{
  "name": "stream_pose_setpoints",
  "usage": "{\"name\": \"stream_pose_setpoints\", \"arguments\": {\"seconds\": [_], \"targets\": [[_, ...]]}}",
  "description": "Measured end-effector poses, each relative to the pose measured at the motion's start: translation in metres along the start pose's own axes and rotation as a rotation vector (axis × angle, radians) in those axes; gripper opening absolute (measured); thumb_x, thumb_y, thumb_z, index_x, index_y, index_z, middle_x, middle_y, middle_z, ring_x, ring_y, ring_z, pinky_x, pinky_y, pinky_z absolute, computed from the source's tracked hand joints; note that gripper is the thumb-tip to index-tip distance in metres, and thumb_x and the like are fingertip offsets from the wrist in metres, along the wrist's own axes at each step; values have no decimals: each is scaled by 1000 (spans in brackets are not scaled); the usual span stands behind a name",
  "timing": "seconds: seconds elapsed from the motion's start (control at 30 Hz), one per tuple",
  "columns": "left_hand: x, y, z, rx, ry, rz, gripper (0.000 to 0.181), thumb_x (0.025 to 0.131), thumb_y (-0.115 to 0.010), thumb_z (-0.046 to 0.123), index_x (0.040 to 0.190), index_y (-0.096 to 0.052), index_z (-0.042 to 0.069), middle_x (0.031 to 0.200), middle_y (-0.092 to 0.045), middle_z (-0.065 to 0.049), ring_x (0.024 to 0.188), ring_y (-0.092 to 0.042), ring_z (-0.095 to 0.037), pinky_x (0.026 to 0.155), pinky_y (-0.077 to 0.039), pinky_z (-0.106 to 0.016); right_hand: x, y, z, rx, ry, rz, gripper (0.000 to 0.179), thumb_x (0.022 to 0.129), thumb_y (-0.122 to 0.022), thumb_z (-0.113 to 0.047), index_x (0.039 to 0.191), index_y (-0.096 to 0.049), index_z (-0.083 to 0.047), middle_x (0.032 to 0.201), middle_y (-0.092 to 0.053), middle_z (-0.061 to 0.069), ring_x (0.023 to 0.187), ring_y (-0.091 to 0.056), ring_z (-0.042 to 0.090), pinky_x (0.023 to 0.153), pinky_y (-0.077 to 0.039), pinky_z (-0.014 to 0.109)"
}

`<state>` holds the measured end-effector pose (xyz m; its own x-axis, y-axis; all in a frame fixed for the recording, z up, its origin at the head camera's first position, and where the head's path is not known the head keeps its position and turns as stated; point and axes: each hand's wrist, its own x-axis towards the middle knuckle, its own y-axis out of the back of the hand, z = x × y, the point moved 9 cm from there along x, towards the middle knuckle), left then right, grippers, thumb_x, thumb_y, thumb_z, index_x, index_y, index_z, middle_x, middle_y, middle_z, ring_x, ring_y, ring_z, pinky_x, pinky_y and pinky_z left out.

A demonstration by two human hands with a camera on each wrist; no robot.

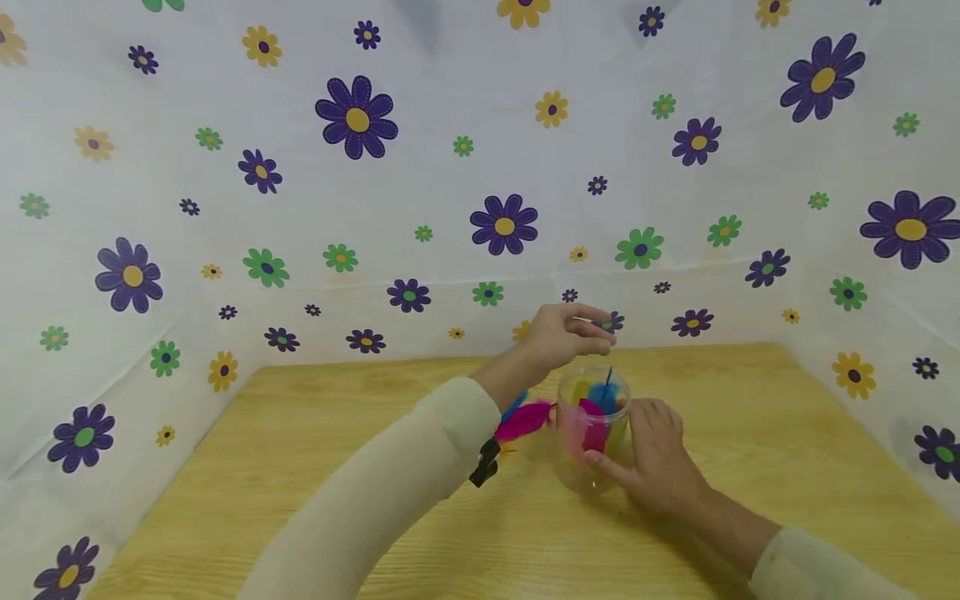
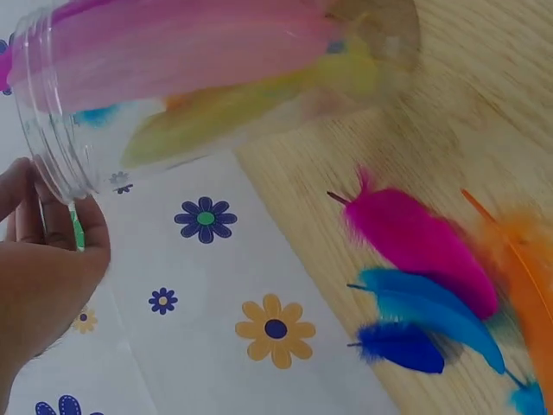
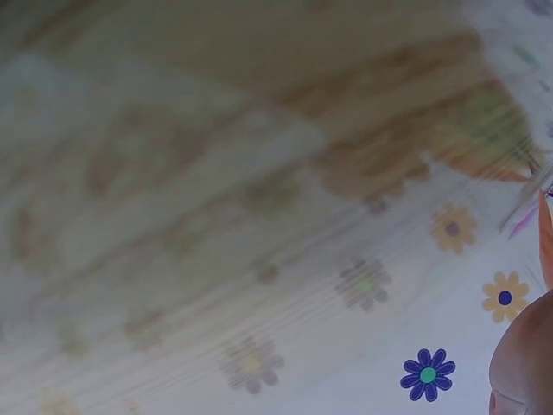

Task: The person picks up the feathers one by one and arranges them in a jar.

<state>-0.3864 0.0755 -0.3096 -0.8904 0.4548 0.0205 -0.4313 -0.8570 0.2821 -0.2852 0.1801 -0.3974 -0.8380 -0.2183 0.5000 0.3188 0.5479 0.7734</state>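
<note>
A clear jar (image 1: 577, 467) stands upright on the table with several coloured feathers inside. Pink feathers (image 2: 190, 60) and a yellow one (image 2: 207, 121) show through its wall. The thin dark quill (image 1: 609, 377) of a blue feather pokes above the rim. My right hand (image 1: 660, 458) grips the jar from the right, thumb across its front and fingers round the far side. Above the jar's mouth, my left hand (image 1: 568, 337) hovers with loosely bent fingers and nothing visible between them. In the right wrist view only part of the right hand (image 3: 523, 363) shows at the edge.
Loose feathers lie on the wooden table (image 1: 337, 467) left of the jar: a magenta feather (image 2: 423, 246), a light blue feather (image 2: 441, 311), a dark blue feather (image 2: 402, 347) and an orange feather (image 2: 523, 268). A flower-printed white cloth (image 1: 450, 192) walls the back and sides.
</note>
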Motion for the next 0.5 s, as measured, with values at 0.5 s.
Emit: {"name": "stream_pose_setpoints", "arguments": {"seconds": [0.5], "targets": [[-53,74,-16,223,-177,50,30,100,-62,19,127,-65,6,126,-70,-10,117,-66,-22,101,-54,-36,1,0,-5,-4,-11,-21,72,85,-72,-51,130,-47,0,128,-57,22,125,-45,39,111,-23,61]]}}
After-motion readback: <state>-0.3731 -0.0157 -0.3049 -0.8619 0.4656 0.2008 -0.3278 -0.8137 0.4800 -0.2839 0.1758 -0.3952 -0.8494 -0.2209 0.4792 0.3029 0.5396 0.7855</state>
